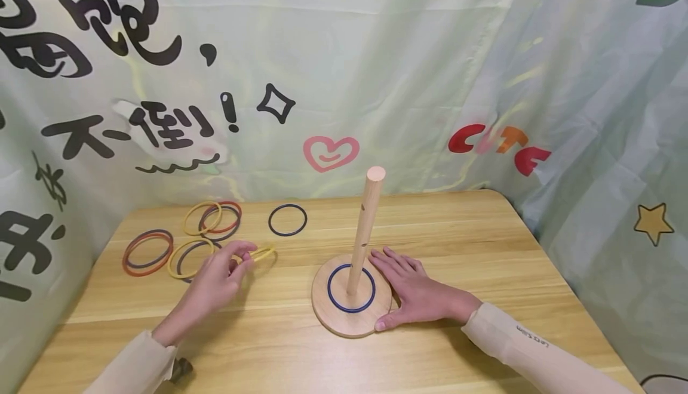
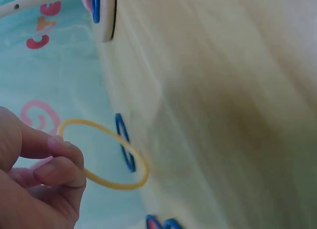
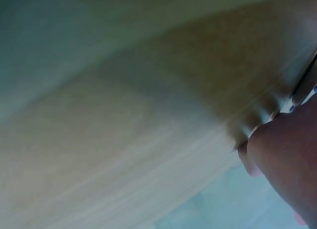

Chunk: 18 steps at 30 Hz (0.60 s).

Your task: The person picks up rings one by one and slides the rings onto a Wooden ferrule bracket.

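My left hand (image 1: 219, 276) pinches a yellow ring (image 1: 263, 253) between thumb and fingers, above the table left of the peg stand. In the left wrist view that yellow ring (image 2: 116, 185) hangs out from my fingertips, tilted. The stand has a round wooden base (image 1: 349, 325) and an upright wooden peg (image 1: 368, 227). One dark blue ring (image 1: 329, 291) lies flat on the base, around the peg. My right hand (image 1: 416, 295) rests against the base's right edge, fingers spread and thumb at the front rim. The right wrist view shows only part of my right hand (image 3: 290, 149).
On the table's left lie several loose rings: a red ring (image 1: 125, 261) overlapping a blue one, yellow rings (image 1: 185, 221) over red and blue ones. A single blue ring (image 1: 287, 234) lies behind the stand's left. A printed curtain (image 1: 387, 71) hangs behind the table (image 1: 279, 346).
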Each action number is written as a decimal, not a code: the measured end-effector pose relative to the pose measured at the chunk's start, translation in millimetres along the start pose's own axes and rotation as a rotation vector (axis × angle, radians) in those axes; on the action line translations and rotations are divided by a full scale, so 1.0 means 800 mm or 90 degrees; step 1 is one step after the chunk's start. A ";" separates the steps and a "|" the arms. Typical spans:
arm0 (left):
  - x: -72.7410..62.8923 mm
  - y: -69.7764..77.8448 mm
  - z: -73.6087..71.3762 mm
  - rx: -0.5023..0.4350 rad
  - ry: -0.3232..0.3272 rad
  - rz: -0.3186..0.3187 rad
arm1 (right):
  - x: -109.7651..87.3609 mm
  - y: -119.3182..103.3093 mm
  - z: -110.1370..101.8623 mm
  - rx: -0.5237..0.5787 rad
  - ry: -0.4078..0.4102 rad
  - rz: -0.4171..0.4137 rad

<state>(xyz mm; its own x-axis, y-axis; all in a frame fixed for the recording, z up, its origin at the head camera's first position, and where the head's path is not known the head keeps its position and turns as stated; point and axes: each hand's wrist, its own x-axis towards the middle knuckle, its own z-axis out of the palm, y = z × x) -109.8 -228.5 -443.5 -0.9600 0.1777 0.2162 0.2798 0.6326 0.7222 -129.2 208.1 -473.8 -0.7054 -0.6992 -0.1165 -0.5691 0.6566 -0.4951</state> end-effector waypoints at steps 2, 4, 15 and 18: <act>0.000 0.005 -0.002 0.031 0.008 0.042 | 0.000 0.001 0.000 0.000 0.000 0.000; 0.000 0.009 -0.003 0.048 0.011 0.064 | 0.000 0.001 0.000 -0.001 0.000 -0.002; -0.002 0.028 -0.009 0.015 0.049 0.067 | 0.001 0.001 0.000 0.003 0.005 -0.009; -0.003 0.035 -0.012 0.004 0.064 0.074 | 0.001 0.002 0.000 0.000 0.007 -0.012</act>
<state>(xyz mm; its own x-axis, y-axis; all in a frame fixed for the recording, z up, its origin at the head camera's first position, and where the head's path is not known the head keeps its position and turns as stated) -99.8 -218.5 -417.7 -0.9155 0.1744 0.3627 0.3886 0.6174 0.6840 -130.3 208.4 -474.7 -0.6991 -0.7084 -0.0970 -0.5825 0.6430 -0.4972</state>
